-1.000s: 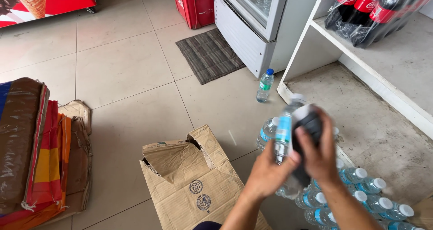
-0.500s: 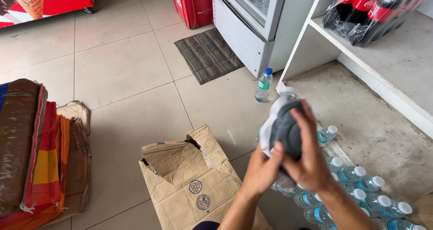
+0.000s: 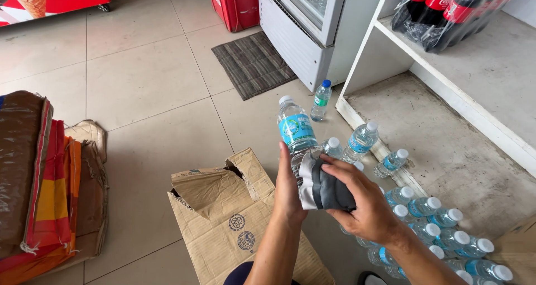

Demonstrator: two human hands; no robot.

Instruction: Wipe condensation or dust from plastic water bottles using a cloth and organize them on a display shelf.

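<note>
The left hand (image 3: 288, 193) grips an upright water bottle (image 3: 296, 133) by its lower body, cap pointing up and far. The right hand (image 3: 363, 201) presses a grey cloth (image 3: 324, 189) against its right side, above the cardboard box (image 3: 234, 223).

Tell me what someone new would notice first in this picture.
At centre, the left hand holds a water bottle upright while the right hand presses a grey cloth around its lower half. Many more bottles lie on the floor at lower right beside a white shelf, and a torn cardboard box sits just left of the hands.
</note>
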